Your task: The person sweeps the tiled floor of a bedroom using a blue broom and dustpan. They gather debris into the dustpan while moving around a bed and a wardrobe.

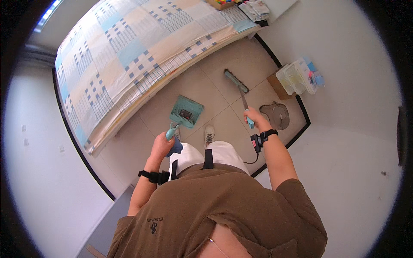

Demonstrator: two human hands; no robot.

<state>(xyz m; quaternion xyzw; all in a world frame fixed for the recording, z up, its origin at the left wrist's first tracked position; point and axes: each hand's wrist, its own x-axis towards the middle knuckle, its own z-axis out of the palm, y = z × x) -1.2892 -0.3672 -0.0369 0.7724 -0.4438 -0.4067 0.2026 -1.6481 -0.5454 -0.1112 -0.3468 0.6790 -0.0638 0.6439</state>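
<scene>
My left hand (161,146) is closed round the light-blue handle of a teal dustpan (197,112). The pan lies ahead of my feet, with a comb-like toothed edge on the side toward me and a dark patch in it. A dark blue bundle (175,148), perhaps cloth, hangs beside that hand; whether the hand holds it I cannot tell. Farther right, my right hand (256,118) grips the blue end of a broom (243,97) with a greyish stick. Its teal head with dark bristles points away from me, at or close to the floor tiles.
A bed (142,51) with a patterned sheet runs along the far left. By the right wall, clear plastic boxes (297,77) stand on a brown cardboard box (280,86). A flat grey-brown object (277,116) lies on the floor near my right hand. Dark skirting edges the walls.
</scene>
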